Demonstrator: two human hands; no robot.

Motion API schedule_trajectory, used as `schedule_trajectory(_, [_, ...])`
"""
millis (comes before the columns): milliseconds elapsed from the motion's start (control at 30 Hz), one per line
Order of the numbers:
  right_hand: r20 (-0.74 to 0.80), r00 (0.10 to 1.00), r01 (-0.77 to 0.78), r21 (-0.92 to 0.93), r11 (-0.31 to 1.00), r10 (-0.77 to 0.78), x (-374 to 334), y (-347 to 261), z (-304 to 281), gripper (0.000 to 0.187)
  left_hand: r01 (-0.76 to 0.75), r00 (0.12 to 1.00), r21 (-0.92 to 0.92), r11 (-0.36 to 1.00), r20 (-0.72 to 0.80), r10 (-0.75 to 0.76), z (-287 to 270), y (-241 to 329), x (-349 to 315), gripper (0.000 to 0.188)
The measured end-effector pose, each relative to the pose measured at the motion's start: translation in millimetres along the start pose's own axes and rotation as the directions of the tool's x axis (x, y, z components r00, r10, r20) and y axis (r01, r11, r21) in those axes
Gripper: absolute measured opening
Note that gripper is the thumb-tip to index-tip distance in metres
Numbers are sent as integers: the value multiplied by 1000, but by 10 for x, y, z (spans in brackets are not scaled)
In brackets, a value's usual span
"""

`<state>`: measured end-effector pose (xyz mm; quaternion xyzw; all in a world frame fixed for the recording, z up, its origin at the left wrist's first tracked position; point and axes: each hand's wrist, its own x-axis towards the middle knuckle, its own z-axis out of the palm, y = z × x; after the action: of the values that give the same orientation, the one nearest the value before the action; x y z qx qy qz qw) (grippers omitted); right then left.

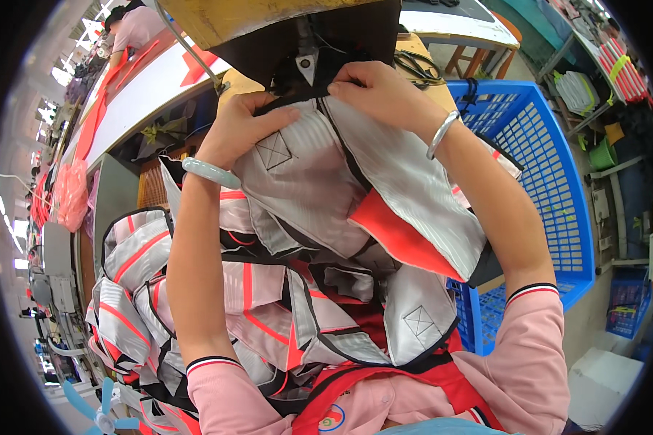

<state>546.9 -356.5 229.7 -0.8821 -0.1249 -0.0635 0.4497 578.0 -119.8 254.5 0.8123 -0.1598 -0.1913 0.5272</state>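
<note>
Between my hands hangs a silver-grey fabric piece [297,181] with black edging, a stitched crossed square and a red-orange underside on one flap. My left hand [243,127] pinches its upper left edge, thumb on top. Closed on the upper right edge is my right hand [384,90], thumb and fingers pressed together. The black-edged top lies at the sewing machine [306,65], just below its pale metal foot part; whether the needle touches the cloth is hidden. Below, a heap of similar silver and pink-red striped pieces [261,290] covers my lap and spreads left.
Close on the right stands a blue plastic basket [559,181]. Black cords or tools [419,69] lie on the wooden tabletop beside the machine. A co-worker [139,29] sits far left by a white table [149,90] with red strips. A pale-blue fan [103,413] is at lower left.
</note>
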Motion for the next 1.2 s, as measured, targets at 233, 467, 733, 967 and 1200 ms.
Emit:
schedule_trajectory(233, [-14, 999, -36, -1, 999, 36, 55, -1, -18, 32, 26, 999, -22, 999, -19, -26, -15, 12, 58, 21])
schedule_trajectory(467, [-22, 986, -163, 101, 982, 166, 40, -184, -36, 32, 21, 1000, -125, 992, -9, -23, -130, -97, 158, 17])
schedule_trajectory(733, [36, 998, 54, 7, 999, -54, -630, -16, -707, 28, -1, 997, -2, 1000, 77, 1, -116, -196, -224, 29])
schedule_trajectory(967, [-679, 677, -490, -129, 862, 283, -2531, 534, -2966, 27, -106, 946, 196, 975, 322, 38, 299, 216, -588, 40])
schedule_trajectory(1200, [-593, 782, -209, -539, 816, -191, -2132, -548, -1539, 28, -90, 852, 247, 965, 521, -54, 744, 388, -475, 38])
